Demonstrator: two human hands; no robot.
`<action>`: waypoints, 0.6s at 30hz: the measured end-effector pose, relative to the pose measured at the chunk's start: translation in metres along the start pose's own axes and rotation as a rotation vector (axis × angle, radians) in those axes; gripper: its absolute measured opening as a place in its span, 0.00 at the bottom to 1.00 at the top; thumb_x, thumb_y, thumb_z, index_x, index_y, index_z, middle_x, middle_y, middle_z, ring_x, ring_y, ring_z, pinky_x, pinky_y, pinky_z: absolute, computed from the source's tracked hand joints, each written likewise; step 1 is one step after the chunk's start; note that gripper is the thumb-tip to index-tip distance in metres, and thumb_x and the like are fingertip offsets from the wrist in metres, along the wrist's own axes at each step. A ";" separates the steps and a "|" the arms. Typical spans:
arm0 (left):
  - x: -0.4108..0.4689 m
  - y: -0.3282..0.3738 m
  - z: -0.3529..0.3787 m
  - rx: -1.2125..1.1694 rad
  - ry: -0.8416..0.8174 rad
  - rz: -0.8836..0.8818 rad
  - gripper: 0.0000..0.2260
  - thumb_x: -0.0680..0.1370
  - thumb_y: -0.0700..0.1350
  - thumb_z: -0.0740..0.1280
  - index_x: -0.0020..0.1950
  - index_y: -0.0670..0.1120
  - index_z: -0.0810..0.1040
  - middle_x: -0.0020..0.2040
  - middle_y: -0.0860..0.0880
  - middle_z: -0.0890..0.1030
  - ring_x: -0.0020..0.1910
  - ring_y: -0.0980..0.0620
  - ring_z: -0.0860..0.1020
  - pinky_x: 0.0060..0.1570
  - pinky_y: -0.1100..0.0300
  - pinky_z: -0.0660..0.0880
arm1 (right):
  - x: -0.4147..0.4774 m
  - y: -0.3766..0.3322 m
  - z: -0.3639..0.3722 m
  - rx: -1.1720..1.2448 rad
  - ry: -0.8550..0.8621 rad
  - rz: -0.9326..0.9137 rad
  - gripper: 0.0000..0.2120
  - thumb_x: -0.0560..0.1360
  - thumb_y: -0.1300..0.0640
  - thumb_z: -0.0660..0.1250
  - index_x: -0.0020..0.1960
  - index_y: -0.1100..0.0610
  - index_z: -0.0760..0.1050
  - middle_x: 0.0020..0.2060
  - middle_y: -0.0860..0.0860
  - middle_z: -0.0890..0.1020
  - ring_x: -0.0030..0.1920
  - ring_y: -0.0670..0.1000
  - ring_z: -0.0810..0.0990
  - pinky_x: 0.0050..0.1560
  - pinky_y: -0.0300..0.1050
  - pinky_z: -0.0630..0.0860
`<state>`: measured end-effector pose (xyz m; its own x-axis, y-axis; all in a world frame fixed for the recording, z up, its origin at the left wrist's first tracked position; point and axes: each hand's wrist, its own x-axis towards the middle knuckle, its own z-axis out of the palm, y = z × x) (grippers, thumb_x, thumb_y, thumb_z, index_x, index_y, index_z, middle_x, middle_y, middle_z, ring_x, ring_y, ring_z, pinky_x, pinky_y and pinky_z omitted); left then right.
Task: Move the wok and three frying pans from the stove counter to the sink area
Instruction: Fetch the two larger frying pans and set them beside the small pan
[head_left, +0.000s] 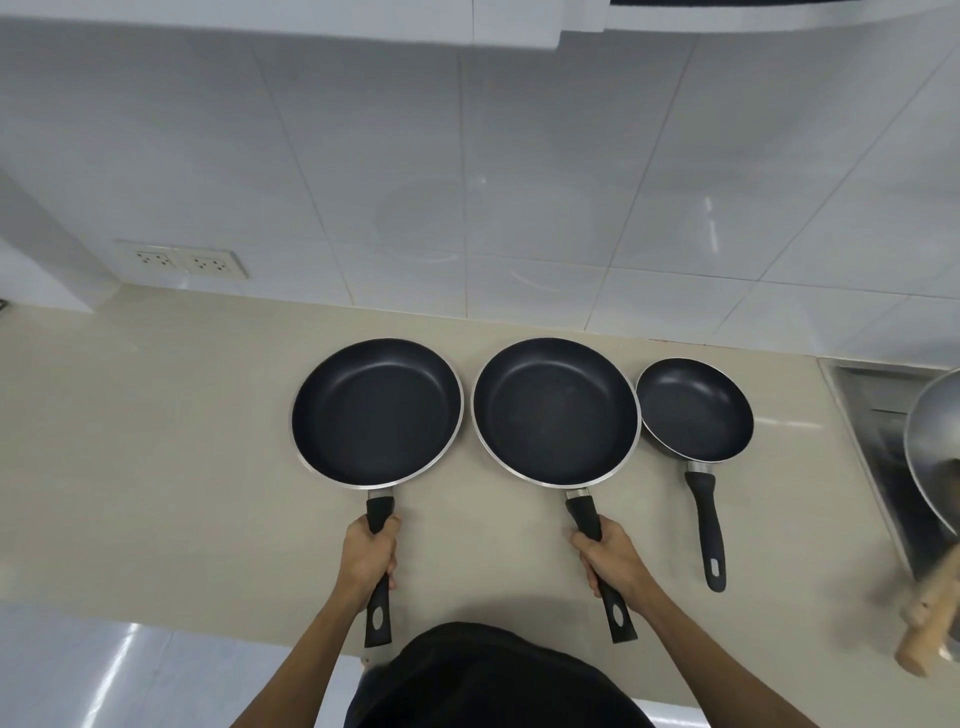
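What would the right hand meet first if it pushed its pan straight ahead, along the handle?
The right hand points its pan toward the tiled wall. Only bare counter shows between, so the pan's rim would likely meet the wall first.

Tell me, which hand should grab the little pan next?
The right hand, probably. The small pan lies on the right, its handle beside that hand. The left hand is farther away, past the middle pan. But both hands grip pan handles now, so the right must let go first.

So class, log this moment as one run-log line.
left hand: grips left pan | right hand: grips middle pan | small pan: free | wok: at sink
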<state>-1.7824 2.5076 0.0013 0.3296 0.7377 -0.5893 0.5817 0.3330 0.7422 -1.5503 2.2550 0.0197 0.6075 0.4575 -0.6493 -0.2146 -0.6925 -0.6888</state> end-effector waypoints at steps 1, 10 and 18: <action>0.000 0.000 0.001 0.001 0.000 0.006 0.11 0.83 0.46 0.65 0.45 0.40 0.72 0.25 0.46 0.72 0.19 0.50 0.70 0.20 0.57 0.72 | 0.000 0.000 0.000 -0.004 0.000 0.002 0.05 0.81 0.61 0.64 0.51 0.64 0.71 0.23 0.52 0.74 0.19 0.50 0.71 0.22 0.45 0.73; 0.003 0.002 0.005 -0.002 -0.004 0.009 0.13 0.82 0.48 0.66 0.44 0.39 0.73 0.23 0.47 0.73 0.18 0.49 0.71 0.20 0.56 0.73 | 0.001 -0.003 -0.002 -0.041 -0.015 0.026 0.07 0.81 0.59 0.65 0.52 0.62 0.70 0.26 0.53 0.76 0.20 0.51 0.74 0.23 0.45 0.76; 0.000 0.012 -0.003 0.037 0.009 -0.019 0.12 0.81 0.47 0.69 0.48 0.37 0.75 0.33 0.42 0.77 0.21 0.49 0.73 0.21 0.57 0.74 | -0.002 -0.010 -0.013 -0.081 -0.079 0.024 0.15 0.78 0.51 0.72 0.55 0.58 0.70 0.34 0.58 0.80 0.24 0.53 0.81 0.27 0.46 0.80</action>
<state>-1.7779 2.5138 0.0110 0.3114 0.7367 -0.6002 0.6151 0.3252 0.7182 -1.5392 2.2541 0.0319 0.5401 0.4810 -0.6907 -0.1638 -0.7448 -0.6468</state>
